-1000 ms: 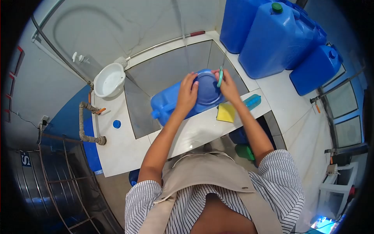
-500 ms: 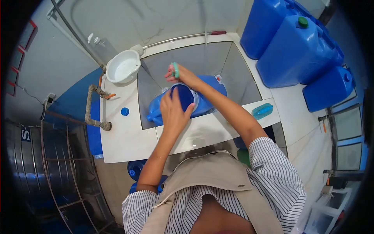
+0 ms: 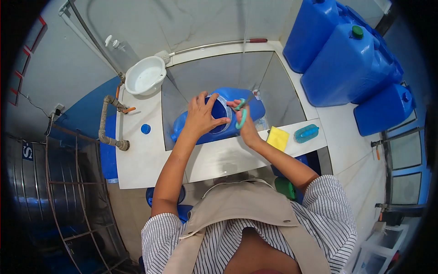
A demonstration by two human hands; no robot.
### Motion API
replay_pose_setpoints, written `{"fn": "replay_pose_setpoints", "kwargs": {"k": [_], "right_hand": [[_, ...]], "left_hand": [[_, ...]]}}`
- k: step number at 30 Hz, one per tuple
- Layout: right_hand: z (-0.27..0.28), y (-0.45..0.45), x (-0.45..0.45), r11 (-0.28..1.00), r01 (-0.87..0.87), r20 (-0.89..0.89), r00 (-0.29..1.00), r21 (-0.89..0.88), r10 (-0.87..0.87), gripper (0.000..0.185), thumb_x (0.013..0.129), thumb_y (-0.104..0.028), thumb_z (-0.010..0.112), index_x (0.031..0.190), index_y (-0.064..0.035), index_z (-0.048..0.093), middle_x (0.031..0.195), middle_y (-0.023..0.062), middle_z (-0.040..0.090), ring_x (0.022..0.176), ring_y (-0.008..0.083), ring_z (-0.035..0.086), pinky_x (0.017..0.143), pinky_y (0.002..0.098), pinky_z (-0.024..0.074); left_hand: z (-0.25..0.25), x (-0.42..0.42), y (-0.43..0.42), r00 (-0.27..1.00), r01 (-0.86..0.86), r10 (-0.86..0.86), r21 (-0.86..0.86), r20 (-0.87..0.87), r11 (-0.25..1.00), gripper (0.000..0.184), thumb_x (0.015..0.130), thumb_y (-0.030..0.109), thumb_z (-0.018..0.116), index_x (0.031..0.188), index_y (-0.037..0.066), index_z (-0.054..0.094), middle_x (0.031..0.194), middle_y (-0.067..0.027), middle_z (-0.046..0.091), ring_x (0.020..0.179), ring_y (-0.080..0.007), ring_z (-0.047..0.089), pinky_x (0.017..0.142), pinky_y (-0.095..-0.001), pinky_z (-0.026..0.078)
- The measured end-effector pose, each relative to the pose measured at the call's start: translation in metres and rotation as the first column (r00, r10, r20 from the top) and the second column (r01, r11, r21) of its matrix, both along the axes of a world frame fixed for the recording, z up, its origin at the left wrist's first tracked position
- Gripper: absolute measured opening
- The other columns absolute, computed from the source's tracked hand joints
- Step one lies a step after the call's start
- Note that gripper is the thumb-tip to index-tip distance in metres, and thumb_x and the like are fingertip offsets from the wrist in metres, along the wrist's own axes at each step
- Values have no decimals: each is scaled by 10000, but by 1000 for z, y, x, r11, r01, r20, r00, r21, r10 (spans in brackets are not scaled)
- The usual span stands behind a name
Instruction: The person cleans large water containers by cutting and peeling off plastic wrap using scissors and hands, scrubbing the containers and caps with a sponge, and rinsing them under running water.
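A blue jug lies on its side over the sink. On it is a round, clear-rimmed ring with dark blue showing inside. My left hand holds the ring's left side, thumb and fingers spread along its rim. Scissors with teal handles are in my right hand, beside the ring's right edge; the blades are hard to make out. A yellow sponge and a teal brush-like item lie on the front ledge, right of my hands.
Large blue jugs stand on the right counter. A white basin and a blue cap are at the left, near a pipe with an orange-handled valve. A long-handled tool lies along the sink's back edge.
My right hand has drawn back from beyond the ring to its right side, uncovering the yellow sponge. My left hand has shifted slightly up along the ring. The view has turned since the first frame.
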State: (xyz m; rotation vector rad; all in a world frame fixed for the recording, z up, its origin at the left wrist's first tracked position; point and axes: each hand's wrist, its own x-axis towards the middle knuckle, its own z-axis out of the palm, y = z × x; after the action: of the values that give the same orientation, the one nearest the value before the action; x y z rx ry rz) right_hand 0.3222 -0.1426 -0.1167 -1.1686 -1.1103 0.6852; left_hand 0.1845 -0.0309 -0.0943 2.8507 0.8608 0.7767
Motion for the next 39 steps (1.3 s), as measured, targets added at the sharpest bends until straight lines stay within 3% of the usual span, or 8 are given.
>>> {"fn": "replay_pose_setpoints", "kwargs": {"k": [10, 13, 18, 25, 30, 35, 37, 39], "right_hand": [[35, 106, 5, 939, -169, 326, 907, -301, 267, 530, 952, -433, 368, 1265, -6, 350, 1214, 165, 532, 1154, 330, 506, 983, 366, 354], [37, 127, 8, 962, -216, -70, 971, 166, 230, 456, 950, -411, 394, 1186, -21, 391, 1185, 164, 538, 1154, 304, 511, 955, 374, 380], [22, 42, 6, 986, 156, 103, 982, 54, -161, 481, 955, -301, 425, 1296, 8, 284, 1264, 184, 476, 1198, 309, 460, 1031, 390, 304], [-1, 12, -39, 918, 352, 573, 720, 184, -391, 463, 926, -248, 489, 1260, 14, 305, 1211, 231, 507, 1154, 358, 489, 951, 402, 382], [58, 84, -13, 833, 33, 531, 784, -553, 321, 460, 928, -426, 438, 1107, -3, 453, 1008, 123, 642, 994, 278, 595, 869, 347, 431], [35, 150, -15, 684, -406, 308, 673, -606, 672, 522, 908, -512, 443, 999, -9, 549, 940, 134, 637, 892, 250, 613, 829, 336, 452], [25, 173, -21, 684, -622, 13, 736, -381, 677, 480, 914, -469, 469, 1021, -11, 566, 938, 131, 634, 883, 237, 617, 846, 326, 453], [38, 159, -11, 833, -544, -62, 839, -98, 541, 408, 934, -394, 478, 1051, -8, 543, 995, 134, 623, 896, 231, 618, 877, 315, 445]], "left_hand": [[-27, -17, -19, 893, -448, 394, -526, -218, 723, 508, 885, 434, 516, 1038, -51, 520, 844, -272, 608, 750, -446, 604, 617, -502, 489], [-10, -31, -23, 846, -505, 293, -493, -445, 708, 477, 884, 405, 528, 1029, -49, 538, 765, -254, 630, 753, -429, 615, 636, -494, 493], [14, -14, 13, 928, 151, -106, -100, 358, 983, 514, 850, 402, 585, 1104, -41, 523, 1001, -273, 588, 932, -415, 578, 771, -457, 472], [-12, -8, 8, 983, -16, 121, -584, 140, 812, 555, 855, 450, 571, 1045, -64, 485, 1052, -310, 558, 945, -434, 569, 776, -436, 473], [-36, -17, -18, 896, -188, 440, -847, 59, 497, 648, 921, 497, 421, 1018, -143, 433, 791, -333, 597, 605, -399, 626, 547, -414, 514], [-70, -29, -33, 906, -177, 421, -947, -51, 267, 698, 923, 534, 369, 837, -130, 567, 619, -239, 610, 428, -279, 606, 445, -360, 509], [-42, -37, -36, 946, -217, 295, -939, -134, 267, 680, 918, 533, 388, 674, -61, 610, 561, -193, 601, 463, -304, 610, 480, -394, 504], [-39, -46, -29, 947, -318, 273, -598, -168, 735, 641, 910, 512, 422, 609, -20, 615, 551, -161, 605, 514, -357, 606, 545, -449, 495]]}}
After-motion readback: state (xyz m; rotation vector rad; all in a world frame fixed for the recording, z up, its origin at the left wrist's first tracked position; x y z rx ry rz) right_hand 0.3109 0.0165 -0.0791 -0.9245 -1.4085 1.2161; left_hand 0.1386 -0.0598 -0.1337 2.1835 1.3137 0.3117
